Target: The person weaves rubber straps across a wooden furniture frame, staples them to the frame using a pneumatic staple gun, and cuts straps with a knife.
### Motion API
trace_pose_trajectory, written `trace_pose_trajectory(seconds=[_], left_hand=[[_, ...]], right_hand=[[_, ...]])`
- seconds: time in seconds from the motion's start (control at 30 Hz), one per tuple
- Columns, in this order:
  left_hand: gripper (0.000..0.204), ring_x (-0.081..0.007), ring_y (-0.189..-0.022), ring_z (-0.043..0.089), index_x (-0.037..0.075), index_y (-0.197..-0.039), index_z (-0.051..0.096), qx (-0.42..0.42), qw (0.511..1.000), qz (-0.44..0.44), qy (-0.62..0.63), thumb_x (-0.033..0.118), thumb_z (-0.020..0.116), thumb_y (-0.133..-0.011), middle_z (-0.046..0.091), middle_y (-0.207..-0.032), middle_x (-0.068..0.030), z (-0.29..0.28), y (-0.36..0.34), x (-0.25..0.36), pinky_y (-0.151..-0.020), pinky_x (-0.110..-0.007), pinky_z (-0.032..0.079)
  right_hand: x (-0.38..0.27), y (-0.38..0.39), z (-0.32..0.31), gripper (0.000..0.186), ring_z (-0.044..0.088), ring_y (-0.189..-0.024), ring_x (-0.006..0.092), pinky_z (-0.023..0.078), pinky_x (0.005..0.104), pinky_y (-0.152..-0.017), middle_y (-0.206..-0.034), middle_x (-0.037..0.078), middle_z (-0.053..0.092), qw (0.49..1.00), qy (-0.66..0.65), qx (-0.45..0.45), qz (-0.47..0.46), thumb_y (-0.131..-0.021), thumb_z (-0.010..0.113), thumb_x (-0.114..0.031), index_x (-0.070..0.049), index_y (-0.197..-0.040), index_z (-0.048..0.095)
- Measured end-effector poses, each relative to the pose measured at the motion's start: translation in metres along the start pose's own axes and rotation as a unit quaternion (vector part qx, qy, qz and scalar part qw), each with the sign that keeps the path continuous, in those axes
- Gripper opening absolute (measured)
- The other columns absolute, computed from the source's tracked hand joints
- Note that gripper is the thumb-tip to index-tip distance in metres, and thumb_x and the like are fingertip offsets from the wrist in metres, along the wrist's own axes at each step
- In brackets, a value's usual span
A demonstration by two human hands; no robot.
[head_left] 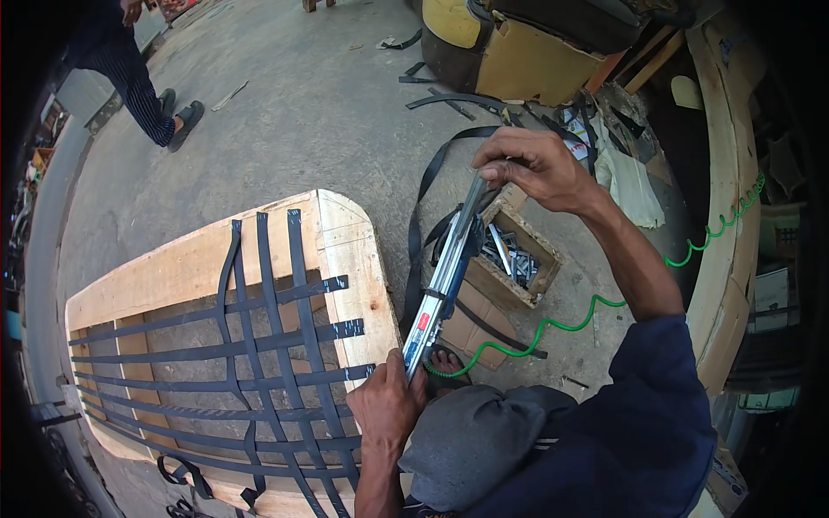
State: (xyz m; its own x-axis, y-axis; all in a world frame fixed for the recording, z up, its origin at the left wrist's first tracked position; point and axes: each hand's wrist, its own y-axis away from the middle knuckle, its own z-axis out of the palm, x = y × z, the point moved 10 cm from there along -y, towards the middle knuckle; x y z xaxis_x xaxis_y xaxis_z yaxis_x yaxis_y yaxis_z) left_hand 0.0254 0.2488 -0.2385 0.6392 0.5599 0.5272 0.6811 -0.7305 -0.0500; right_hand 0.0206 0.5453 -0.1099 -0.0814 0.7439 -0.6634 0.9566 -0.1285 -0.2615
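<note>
Reloading looks to be the step in hand: the left hand (389, 401) closes around the lower end of a pneumatic stapler (432, 306), while the right hand's (540, 168) grip pinches what appears to be a staple strip (472, 197) at the raised end — seating it calls for steady alignment with the magazine. Beside them on the concrete floor (328, 112) lie a wooden frame (350, 250) laced with black webbing (229, 350) and a wooden box (499, 287) of staples; a green coiled hose (553, 324) trails rightward, and another person (138, 91) stands at upper left.

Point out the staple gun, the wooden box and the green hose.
Staple gun (448, 262): head view, on its silver rail.
Wooden box (499, 286): head view, on its near wall.
Green hose (566, 327): head view, on a bend.
</note>
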Motion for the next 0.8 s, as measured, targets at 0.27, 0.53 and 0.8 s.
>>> trace_pose_trajectory(seconds=[0.27,0.53,0.8], left_hand=[[0.036,-0.0241,-0.051,0.064,0.003,-0.103,0.065,0.033,0.998,0.050,-0.018,0.028,0.080,-0.082,0.062,-0.064,-0.0084,-0.001,0.000,0.005,-0.044,-0.038,0.045],[0.035,-0.0244,-0.054,0.067,0.003,-0.105,0.067,0.069,0.997,0.027,0.025,0.027,0.079,-0.083,0.066,-0.068,-0.0102,0.008,0.004,-0.001,-0.046,-0.038,0.050],[0.034,-0.0198,-0.053,0.066,-0.003,-0.110,0.070,-0.019,0.923,-0.046,0.381,0.023,0.074,-0.090,0.068,-0.070,-0.0157,-0.014,-0.030,0.001,-0.053,-0.035,0.052]], right_hand=[[0.015,-0.012,0.035,0.018,0.069,-0.081,0.0215,0.055,0.0372,-0.074,-0.092,0.009,0.071,0.994,-0.002,-0.106,-0.005,-0.091,0.073,-0.013,-0.002,-0.105,0.073],[0.076,0.065,0.035,0.035,0.066,-0.082,0.0182,0.053,0.0358,-0.073,-0.083,0.008,0.068,0.956,0.006,0.102,0.276,-0.099,0.065,-0.034,0.000,-0.108,0.071],[0.113,0.078,0.125,0.067,0.060,-0.071,0.0137,0.049,0.0288,-0.058,-0.075,-0.002,0.056,0.635,-0.698,0.225,0.243,-0.089,0.066,-0.064,-0.009,-0.125,0.059]])
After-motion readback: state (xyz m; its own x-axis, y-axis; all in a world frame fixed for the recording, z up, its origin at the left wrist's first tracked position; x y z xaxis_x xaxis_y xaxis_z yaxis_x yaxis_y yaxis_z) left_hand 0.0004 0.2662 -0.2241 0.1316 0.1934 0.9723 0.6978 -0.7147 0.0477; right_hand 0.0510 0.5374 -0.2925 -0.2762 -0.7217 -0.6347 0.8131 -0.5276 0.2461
